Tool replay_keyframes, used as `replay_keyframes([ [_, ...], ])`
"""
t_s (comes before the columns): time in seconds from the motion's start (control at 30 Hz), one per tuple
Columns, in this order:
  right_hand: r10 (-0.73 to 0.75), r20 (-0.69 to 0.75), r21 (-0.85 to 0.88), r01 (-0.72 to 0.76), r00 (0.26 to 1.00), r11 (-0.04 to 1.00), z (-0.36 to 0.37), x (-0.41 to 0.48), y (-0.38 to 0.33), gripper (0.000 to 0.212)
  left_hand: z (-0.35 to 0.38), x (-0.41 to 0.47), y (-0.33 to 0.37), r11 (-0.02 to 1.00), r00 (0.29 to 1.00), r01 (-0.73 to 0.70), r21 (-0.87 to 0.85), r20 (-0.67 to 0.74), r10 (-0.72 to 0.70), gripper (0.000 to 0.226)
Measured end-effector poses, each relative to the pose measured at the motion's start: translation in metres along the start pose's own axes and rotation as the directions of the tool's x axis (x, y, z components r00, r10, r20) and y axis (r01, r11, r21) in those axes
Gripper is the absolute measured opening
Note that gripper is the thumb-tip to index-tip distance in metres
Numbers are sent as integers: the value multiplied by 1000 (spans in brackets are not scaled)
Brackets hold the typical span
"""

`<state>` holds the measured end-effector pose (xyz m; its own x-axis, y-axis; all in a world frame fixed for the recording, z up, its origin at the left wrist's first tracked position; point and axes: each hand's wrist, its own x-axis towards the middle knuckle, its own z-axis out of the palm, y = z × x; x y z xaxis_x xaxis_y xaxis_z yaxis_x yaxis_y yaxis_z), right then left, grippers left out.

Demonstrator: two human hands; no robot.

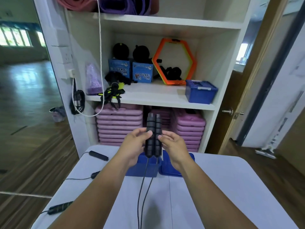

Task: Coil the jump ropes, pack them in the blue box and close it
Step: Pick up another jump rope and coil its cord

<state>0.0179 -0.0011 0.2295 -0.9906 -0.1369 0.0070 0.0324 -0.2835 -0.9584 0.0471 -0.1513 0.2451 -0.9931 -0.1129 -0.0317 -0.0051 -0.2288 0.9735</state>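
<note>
Above the open blue box (140,171), contents hidden, two black handles (152,134) pinched between left hand (132,147) and right hand (175,147).

hands (132,146) (174,148) 2 | held handles (150,129) (158,128) 2 | loose handles (98,155) (95,174) (60,207) 3 | blue boxes (142,170) (200,95) 2 | Lucky Star cartons (119,69) (142,73) 2

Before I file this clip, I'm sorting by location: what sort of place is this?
Probably a gym or fitness studio's storeroom: rolled yoga mats up top, stacked purple foam pads below, an orange hexagonal agility ring.
</note>
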Motion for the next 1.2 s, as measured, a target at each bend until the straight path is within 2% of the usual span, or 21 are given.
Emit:
replay_keyframes([
  [0.1, -30, 11, 79, 29, 999, 996, -8, -3, -7, 27, 9, 5, 11, 993, 998, -26, 118, -50, 32, 17],
  [0.23, -39, 132, 49, 33, 990, 998, -15, -7, -15, 46, 22, 3, 24, 984, 996, -86, 157, -2, 87, 15],
  [0.4, -6, 221, 66, -9, 975, 998, -22, -12, -22, 53, 30, 2, 34, 946, 983, -182, 268, 21, 183, 10],
  [0.53, -42, 229, 108, 17, 973, 994, -24, -13, -27, 39, 36, -1, 41, 840, 948, -309, 446, 74, 310, 17],
  [0.63, -25, 232, 119, -3, 972, 993, -27, -13, -30, 36, 40, -2, 47, 753, 926, -363, 549, 122, 357, 15],
  [0.67, -14, 239, 102, -11, 971, 995, -29, -13, -33, 36, 39, -2, 50, 686, 909, -394, 612, 146, 391, 12],
  [0.7, 1, 252, 71, -20, 968, 997, -32, -11, -35, 36, 36, -1, 54, 579, 874, -445, 683, 191, 448, 6],
  [0.73, 23, 264, 31, -32, 964, 999, -35, -10, -37, 36, 31, 1, 59, 426, 815, -516, 743, 273, 512, 7],
  [0.77, 51, 275, -17, -49, 960, 999, -38, -9, -40, 37, 26, 4, 64, 242, 741, -588, 771, 395, 543, 24],
  [0.8, 81, 286, -69, -64, 955, 996, -42, -7, -43, 39, 21, 6, 71, 40, 675, -642, 765, 540, 502, 43],
  [0.83, 107, 298, -122, -73, 948, 990, -45, -6, -45, 39, 18, 8, 78, -159, 651, -652, 742, 655, 384, 62],
  [0.87, 128, 313, -172, -76, 941, 982, -46, -5, -48, 40, 19, 9, 84, -357, 670, -620, 698, 709, 222, 77],
  [0.9, 144, 330, -217, -74, 933, 973, -47, -4, -50, 40, 22, 11, 88, -523, 696, -580, 624, 713, 79, 88],
  [0.93, 161, 348, -257, -71, 924, 964, -46, -4, -52, 40, 25, 13, 89, -629, 705, -560, 540, 709, -19, 93],
  [1.0, 194, 381, -320, -68, 904, 945, -43, -5, -55, 39, 31, 18, 84, -723, 692, -552, 415, 712, -120, 90],
  [1.1, 234, 365, -365, -93, 901, 927, -41, -6, -51, 39, 32, 24, 78, -709, 646, -584, 396, 756, -110, 67],
  [1.2, 288, 375, -330, -164, 881, 930, -48, -11, -46, 38, 25, 26, 72, -671, 660, -594, 443, 745, -92, 52],
])
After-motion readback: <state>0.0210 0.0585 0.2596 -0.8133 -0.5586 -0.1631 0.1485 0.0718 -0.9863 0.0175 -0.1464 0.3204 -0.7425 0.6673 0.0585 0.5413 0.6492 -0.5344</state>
